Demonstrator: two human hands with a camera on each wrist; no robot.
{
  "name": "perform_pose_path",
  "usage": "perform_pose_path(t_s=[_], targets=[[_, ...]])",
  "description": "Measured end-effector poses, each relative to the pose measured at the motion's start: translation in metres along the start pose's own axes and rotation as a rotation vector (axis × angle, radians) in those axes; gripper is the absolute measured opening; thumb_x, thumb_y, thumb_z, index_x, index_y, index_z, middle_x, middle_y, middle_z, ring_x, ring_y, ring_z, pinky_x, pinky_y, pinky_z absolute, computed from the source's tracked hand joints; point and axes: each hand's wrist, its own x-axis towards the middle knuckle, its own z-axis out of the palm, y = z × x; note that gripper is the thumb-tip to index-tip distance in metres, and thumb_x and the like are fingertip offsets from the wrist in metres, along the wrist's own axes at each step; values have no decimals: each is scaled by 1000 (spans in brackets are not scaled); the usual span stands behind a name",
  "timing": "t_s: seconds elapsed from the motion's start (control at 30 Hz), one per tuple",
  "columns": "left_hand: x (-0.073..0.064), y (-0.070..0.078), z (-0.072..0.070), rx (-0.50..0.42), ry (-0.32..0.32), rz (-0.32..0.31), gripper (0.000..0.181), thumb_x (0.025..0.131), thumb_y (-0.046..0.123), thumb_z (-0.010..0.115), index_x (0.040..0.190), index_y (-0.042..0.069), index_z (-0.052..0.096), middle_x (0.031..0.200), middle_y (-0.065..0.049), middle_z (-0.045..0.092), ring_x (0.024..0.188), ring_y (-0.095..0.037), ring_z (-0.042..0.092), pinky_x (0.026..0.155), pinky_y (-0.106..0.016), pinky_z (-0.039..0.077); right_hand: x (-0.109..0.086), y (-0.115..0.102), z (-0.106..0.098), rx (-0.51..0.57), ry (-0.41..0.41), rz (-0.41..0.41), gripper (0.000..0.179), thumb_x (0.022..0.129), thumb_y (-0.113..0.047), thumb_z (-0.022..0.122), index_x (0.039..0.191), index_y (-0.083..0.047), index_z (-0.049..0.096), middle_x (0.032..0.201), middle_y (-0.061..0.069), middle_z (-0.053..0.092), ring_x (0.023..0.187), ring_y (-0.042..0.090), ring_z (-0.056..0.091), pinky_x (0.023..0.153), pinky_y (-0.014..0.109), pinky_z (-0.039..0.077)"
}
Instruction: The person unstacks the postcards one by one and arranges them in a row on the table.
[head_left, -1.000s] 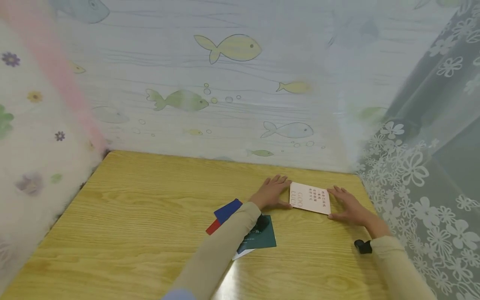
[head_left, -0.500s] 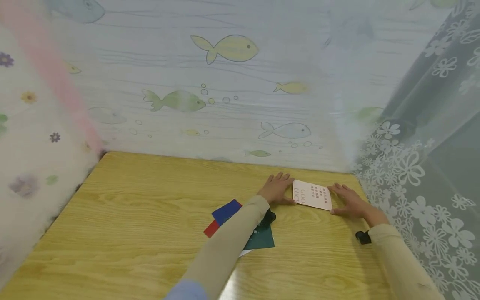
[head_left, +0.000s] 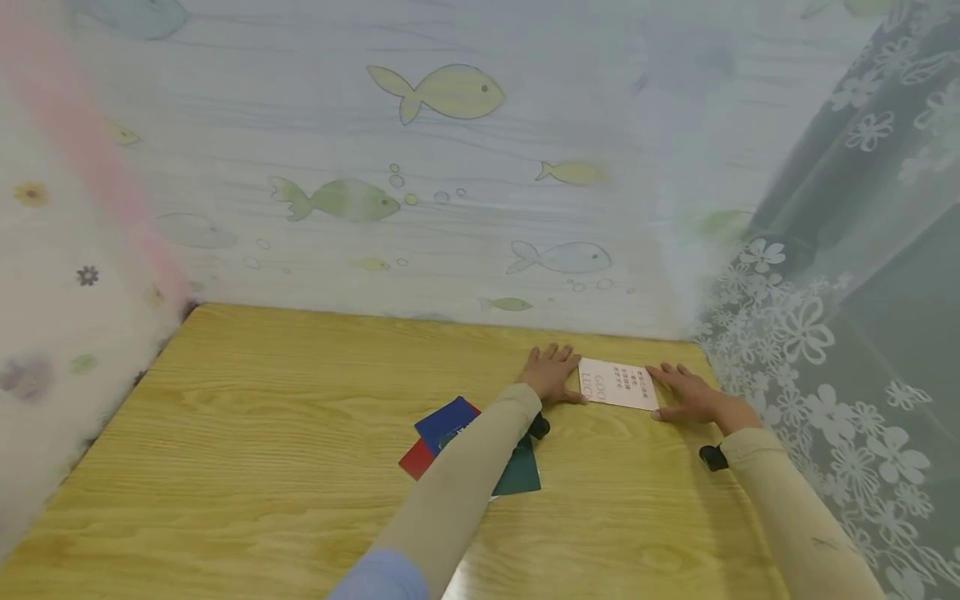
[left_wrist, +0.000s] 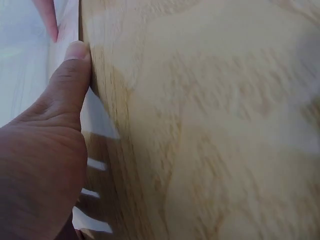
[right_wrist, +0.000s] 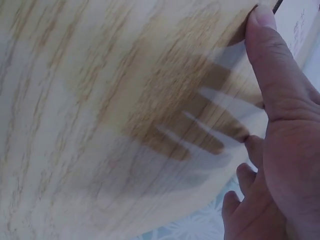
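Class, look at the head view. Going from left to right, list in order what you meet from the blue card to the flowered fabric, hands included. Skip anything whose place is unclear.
Blue card → left hand → pale lettered card → right hand → white-flowered sheer fabric.

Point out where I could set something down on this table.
Widest: left half of the table, between the flower-print cloth and red card. Smaller: between the green card and right sleeve. Crowded: far right, where left hand and right hand flank the pink card.
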Motion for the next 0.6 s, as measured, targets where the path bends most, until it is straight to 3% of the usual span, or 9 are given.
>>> perform_pose_path(t_s=[0.27,0.47,0.6], targets=[[10,3,8,26,-44,-41,92,90,77,45,164,36,9,172,9,-1,159,-18,-1,130,-48,4,3,-1,-1,-63,-12,32,93,90,-34,78,154,10,28,154,48,14,140,72,6,110,82,11],[-6,4,-1,-6,-1,-3,91,93,73,49,165,31,14,172,5,7,159,-20,5,130,-48,8,1,-7,-1,-99,19,40,96,88,-32,79,154,13,25,155,48,14,140,71,8,111,81,11],[-21,2,-9,-16,32,56,88,95,69,51,165,25,18,172,1,13,159,-23,11,129,-48,13,-6,-17,4,-131,99,13,97,86,-28,81,152,15,24,154,48,16,140,69,13,110,81,16]])
